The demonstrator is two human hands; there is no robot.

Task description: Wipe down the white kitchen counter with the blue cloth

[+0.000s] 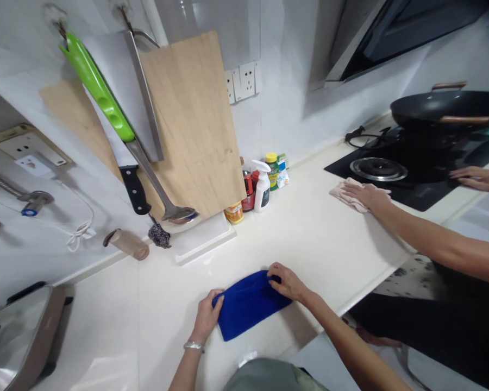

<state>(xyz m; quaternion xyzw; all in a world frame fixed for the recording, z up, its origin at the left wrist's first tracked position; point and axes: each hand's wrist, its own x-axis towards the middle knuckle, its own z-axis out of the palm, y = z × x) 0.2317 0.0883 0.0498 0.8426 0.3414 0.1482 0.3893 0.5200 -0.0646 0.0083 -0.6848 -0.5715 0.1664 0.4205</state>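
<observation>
A folded blue cloth [250,307] is stretched between my two hands over the white countertop [171,326]. My left hand [206,317], below a silver bracelet, pinches its left upper corner between thumb and fingers. At the opposite upper corner my right hand [287,282] has its fingers closed on the cloth's edge. The cloth's lower edge hangs or lies toward me; whether it touches the counter all along I cannot tell.
At right another person's hand [364,195] presses a pale pink cloth [350,202] beside the black cooktop [419,190], which carries a wok [444,111]. A white spray bottle [263,190] and jars line the wall. A cutting board [191,125], cleaver [126,81] and ladle [163,195] hang above a brown tumbler [128,244].
</observation>
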